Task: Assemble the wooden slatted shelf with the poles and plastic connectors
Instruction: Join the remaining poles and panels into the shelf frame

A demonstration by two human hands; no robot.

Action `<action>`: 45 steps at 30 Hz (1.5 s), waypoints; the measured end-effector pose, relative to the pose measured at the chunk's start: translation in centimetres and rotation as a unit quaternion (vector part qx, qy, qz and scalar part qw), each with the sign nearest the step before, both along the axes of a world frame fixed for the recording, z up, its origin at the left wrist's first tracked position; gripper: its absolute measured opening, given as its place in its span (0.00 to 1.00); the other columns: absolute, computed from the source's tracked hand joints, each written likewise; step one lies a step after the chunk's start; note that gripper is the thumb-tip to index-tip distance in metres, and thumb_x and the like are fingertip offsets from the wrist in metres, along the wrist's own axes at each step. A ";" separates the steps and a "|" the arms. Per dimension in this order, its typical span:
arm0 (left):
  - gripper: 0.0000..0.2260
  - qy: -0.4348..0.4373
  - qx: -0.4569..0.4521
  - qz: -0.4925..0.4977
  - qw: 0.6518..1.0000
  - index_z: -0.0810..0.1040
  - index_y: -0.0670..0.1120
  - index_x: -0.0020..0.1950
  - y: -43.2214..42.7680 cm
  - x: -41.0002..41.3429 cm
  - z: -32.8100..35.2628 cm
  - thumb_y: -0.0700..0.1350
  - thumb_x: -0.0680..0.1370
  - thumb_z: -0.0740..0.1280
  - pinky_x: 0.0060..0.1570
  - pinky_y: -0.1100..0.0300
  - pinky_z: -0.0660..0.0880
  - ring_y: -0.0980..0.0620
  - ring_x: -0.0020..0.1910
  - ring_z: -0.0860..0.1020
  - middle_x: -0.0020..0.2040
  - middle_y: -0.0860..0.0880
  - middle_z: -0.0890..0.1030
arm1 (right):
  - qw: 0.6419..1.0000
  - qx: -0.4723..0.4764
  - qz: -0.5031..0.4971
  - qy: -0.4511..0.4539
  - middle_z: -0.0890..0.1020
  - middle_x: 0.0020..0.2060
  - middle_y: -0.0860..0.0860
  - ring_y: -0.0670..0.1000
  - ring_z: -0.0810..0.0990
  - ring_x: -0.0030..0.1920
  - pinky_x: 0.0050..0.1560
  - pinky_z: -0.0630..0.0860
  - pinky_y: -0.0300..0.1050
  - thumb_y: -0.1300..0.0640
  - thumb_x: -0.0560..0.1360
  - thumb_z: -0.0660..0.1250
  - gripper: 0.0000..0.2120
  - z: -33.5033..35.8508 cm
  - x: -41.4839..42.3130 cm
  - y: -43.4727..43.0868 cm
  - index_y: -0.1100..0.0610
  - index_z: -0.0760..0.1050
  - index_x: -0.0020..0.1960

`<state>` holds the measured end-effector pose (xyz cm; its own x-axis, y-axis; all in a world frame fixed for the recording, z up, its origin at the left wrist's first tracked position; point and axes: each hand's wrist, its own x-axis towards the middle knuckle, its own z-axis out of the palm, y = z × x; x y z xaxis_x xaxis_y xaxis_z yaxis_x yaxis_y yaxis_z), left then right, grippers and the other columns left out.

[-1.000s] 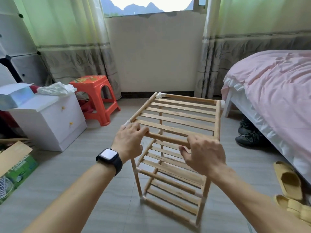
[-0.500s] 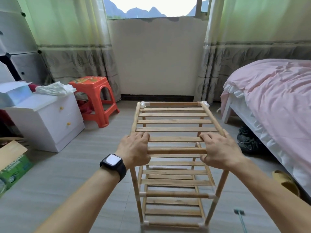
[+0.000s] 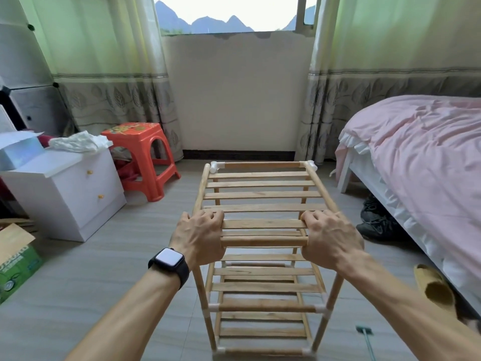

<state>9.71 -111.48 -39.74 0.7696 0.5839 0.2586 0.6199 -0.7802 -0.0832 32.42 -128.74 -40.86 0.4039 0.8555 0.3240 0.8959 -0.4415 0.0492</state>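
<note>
While upright — pale wooden slatted shelf (image 3: 263,195)

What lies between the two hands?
In the head view, the front top pole and a slat behind it, running from left hand to right hand.

I am looking into a bedroom in someone's home: a bed with a rumpled pink cover (image 3: 421,162) fills the right side, with dark shoes (image 3: 377,220) and a yellow slipper (image 3: 432,287) on the grey tiled floor (image 3: 78,282) beside it. Green leaf-bordered curtains (image 3: 104,74) frame a window with mountains beyond, and I see a white two-drawer bedside cabinet (image 3: 70,194) next to an orange plastic stool (image 3: 141,155).
</note>
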 end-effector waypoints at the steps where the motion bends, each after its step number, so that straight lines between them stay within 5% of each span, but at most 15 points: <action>1: 0.07 0.002 -0.001 0.002 1.000 0.68 0.52 0.52 -0.2 0.0 0.1 0.51 0.75 0.59 0.49 0.52 0.69 0.49 0.48 0.76 0.48 0.54 0.77 | 1.000 -0.004 -0.002 -0.001 0.81 0.44 0.46 0.51 0.79 0.47 0.55 0.74 0.49 0.52 0.73 0.58 0.09 0.0 0.0 -0.1 0.48 0.73 0.52; 7: 0.08 0.009 -0.041 0.040 0.998 0.68 0.51 0.52 -2.2 0.1 0.9 0.46 0.73 0.60 0.49 0.51 0.68 0.48 0.48 0.75 0.47 0.53 0.76 | 0.999 0.006 0.019 -0.033 0.82 0.45 0.44 0.48 0.77 0.46 0.51 0.69 0.47 0.49 0.75 0.55 0.10 0.0 1.1 -0.2 0.46 0.74 0.52; 11: 0.13 0.054 -0.101 0.057 0.992 0.68 0.49 0.56 -6.6 2.3 2.1 0.53 0.75 0.63 0.54 0.47 0.70 0.47 0.50 0.73 0.50 0.50 0.74 | 0.992 -0.067 -0.086 -0.067 0.71 0.67 0.48 0.52 0.65 0.69 0.64 0.57 0.55 0.52 0.75 0.62 0.23 1.5 3.9 -0.2 0.40 0.66 0.69; 13: 0.19 0.084 -0.147 0.003 0.986 0.71 0.49 0.57 -8.8 3.1 3.1 0.62 0.76 0.64 0.53 0.49 0.73 0.48 0.49 0.74 0.50 0.50 0.75 | 0.986 -0.044 -0.161 0.000 0.62 0.71 0.52 0.55 0.56 0.73 0.69 0.54 0.60 0.57 0.72 0.66 0.35 2.1 4.4 -0.7 0.41 0.57 0.75; 16: 0.19 0.003 -0.298 -0.069 0.952 0.78 0.53 0.59 -9.0 3.4 5.1 0.65 0.78 0.63 0.50 0.54 0.79 0.53 0.49 0.79 0.51 0.53 0.81 | 0.954 0.146 -0.191 0.179 0.66 0.70 0.56 0.59 0.61 0.71 0.69 0.62 0.58 0.59 0.72 0.65 0.30 2.0 2.5 -2.5 0.50 0.63 0.73; 20: 0.14 -0.140 -0.218 -0.049 0.965 0.77 0.56 0.64 -4.0 2.3 6.4 0.57 0.80 0.65 0.58 0.56 0.76 0.54 0.61 0.74 0.67 0.53 0.73 | 0.904 0.247 -0.105 0.332 0.71 0.70 0.56 0.55 0.63 0.72 0.71 0.58 0.53 0.46 0.73 0.54 0.25 0.6 -2.7 -5.0 0.53 0.72 0.66; 24: 0.24 -0.077 -0.157 0.097 0.980 0.67 0.52 0.76 2.1 0.8 4.9 0.57 0.81 0.62 0.71 0.45 0.67 0.48 0.75 0.64 0.77 0.49 0.65 | 0.955 0.126 0.032 0.266 0.64 0.75 0.41 0.44 0.56 0.77 0.76 0.53 0.55 0.27 0.75 0.46 0.34 2.2 -7.4 -5.9 0.42 0.65 0.74; 26: 0.24 -0.061 -0.184 0.131 0.972 0.67 0.54 0.76 4.5 0.1 3.8 0.57 0.81 0.59 0.74 0.44 0.63 0.46 0.77 0.60 0.79 0.47 0.61 | 0.975 0.041 0.088 0.199 0.58 0.76 0.36 0.43 0.52 0.78 0.78 0.49 0.53 0.28 0.77 0.45 0.34 2.4 -9.7 -5.4 0.40 0.53 0.79; 28: 0.21 -0.080 -0.243 0.122 0.959 0.72 0.58 0.72 5.6 -0.5 3.0 0.59 0.79 0.58 0.74 0.43 0.63 0.46 0.76 0.63 0.79 0.48 0.62 | 0.983 0.013 0.096 0.154 0.60 0.77 0.39 0.47 0.57 0.78 0.78 0.53 0.55 0.33 0.81 0.46 0.30 1.4 -10.8 -4.4 0.42 0.52 0.80; 32: 0.10 -0.114 -0.218 0.097 0.964 0.79 0.59 0.54 5.1 -1.2 2.1 0.58 0.79 0.60 0.59 0.47 0.75 0.51 0.59 0.74 0.65 0.52 0.71 | 0.986 0.077 0.144 0.045 0.80 0.61 0.45 0.52 0.79 0.59 0.57 0.78 0.55 0.44 0.84 0.51 0.19 -0.5 -8.1 -3.4 0.46 0.70 0.70; 35: 0.14 -0.130 -0.207 0.080 0.966 0.77 0.59 0.50 3.9 -2.1 1.1 0.66 0.77 0.60 0.49 0.50 0.79 0.53 0.51 0.75 0.53 0.53 0.70 | 0.980 0.084 0.178 -0.016 0.82 0.56 0.44 0.51 0.79 0.56 0.55 0.75 0.53 0.46 0.85 0.52 0.17 -1.0 -3.8 -4.7 0.45 0.72 0.70; 39: 0.32 -0.171 -0.300 -0.019 0.938 0.76 0.62 0.56 0.8 -3.2 -0.2 0.81 0.66 0.52 0.47 0.57 0.78 0.58 0.50 0.77 0.52 0.54 0.75 | 0.986 0.148 0.075 -0.013 0.78 0.64 0.50 0.56 0.74 0.66 0.62 0.66 0.59 0.50 0.78 0.60 0.18 -2.0 -0.7 -5.7 0.46 0.75 0.67; 41: 0.35 -0.179 -0.313 -0.049 0.932 0.75 0.62 0.59 -0.7 -3.0 -0.8 0.82 0.65 0.52 0.49 0.55 0.79 0.57 0.50 0.77 0.51 0.55 0.75 | 0.983 0.175 0.045 0.022 0.75 0.68 0.51 0.55 0.69 0.70 0.68 0.61 0.61 0.50 0.75 0.62 0.22 -2.6 -1.8 -5.2 0.48 0.74 0.69; 45: 0.29 -0.212 -0.348 -0.070 0.910 0.76 0.62 0.64 -2.5 -2.1 -1.8 0.77 0.71 0.59 0.48 0.63 0.78 0.58 0.51 0.80 0.55 0.57 0.78 | 0.977 0.144 0.153 0.044 0.71 0.71 0.47 0.51 0.67 0.74 0.70 0.61 0.58 0.38 0.78 0.59 0.25 -2.1 -5.9 -2.4 0.46 0.70 0.72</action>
<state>7.57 -114.02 -41.54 0.7655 0.6247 0.1543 0.3718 -0.6252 0.6862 26.53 -131.12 -42.95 0.1806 0.8191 0.5445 0.9833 -0.1371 -0.1200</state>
